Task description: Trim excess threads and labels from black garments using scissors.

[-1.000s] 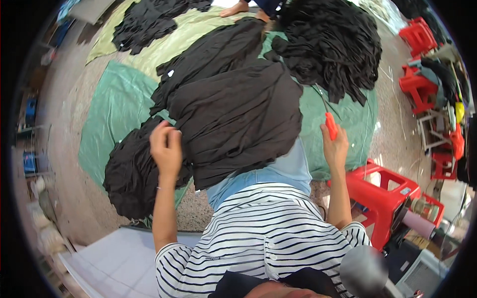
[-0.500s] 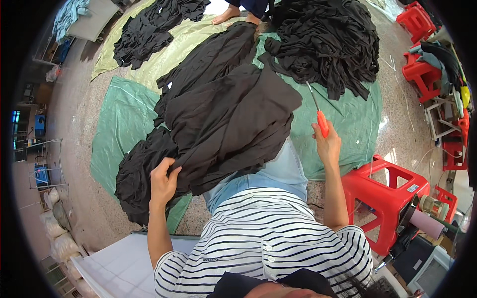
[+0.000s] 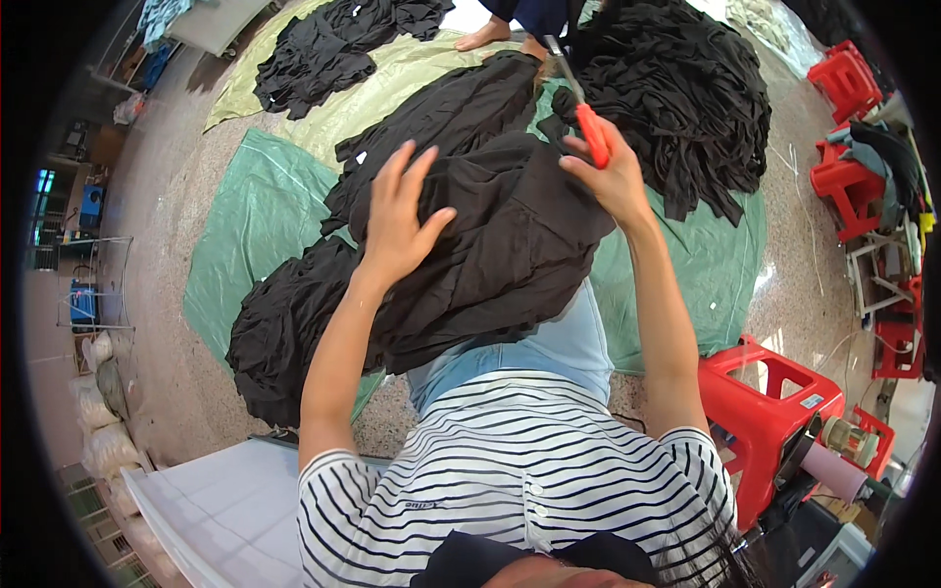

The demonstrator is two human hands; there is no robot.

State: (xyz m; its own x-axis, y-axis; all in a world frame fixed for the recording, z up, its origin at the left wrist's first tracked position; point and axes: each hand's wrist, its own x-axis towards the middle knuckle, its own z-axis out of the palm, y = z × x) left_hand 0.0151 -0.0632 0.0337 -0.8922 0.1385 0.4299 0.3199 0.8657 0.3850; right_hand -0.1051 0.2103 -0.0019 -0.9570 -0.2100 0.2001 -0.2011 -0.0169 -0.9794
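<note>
Across my lap lies a bunched piece of black cloth (image 3: pixel 490 255), spread over my pale jeans. My left hand (image 3: pixel 397 220) is open above it, fingers apart and holding nothing; whether the palm touches the cloth I cannot tell. My right hand (image 3: pixel 613 176) is closed around the red handle of a tool (image 3: pixel 593 132) with a slim metal shaft, raised over the far right side of the cloth and pointing away from me. The exact kind of tool does not show. Another black garment (image 3: pixel 436 127) with a small white tag lies just beyond.
A large black clothes heap (image 3: pixel 676 98) lies far right, a smaller heap (image 3: pixel 294 333) at my left. Green sheeting (image 3: pixel 260 211) covers the floor beneath. A red stool (image 3: pixel 774 392) stands by my right elbow, a white panel (image 3: pixel 235 510) at lower left. Another person's bare feet (image 3: pixel 485 34) are ahead.
My left hand has let go of the cloth's near-left edge and moved forward and right over it, fingers opened. My right hand has carried the red-handled tool forward and slightly left.
</note>
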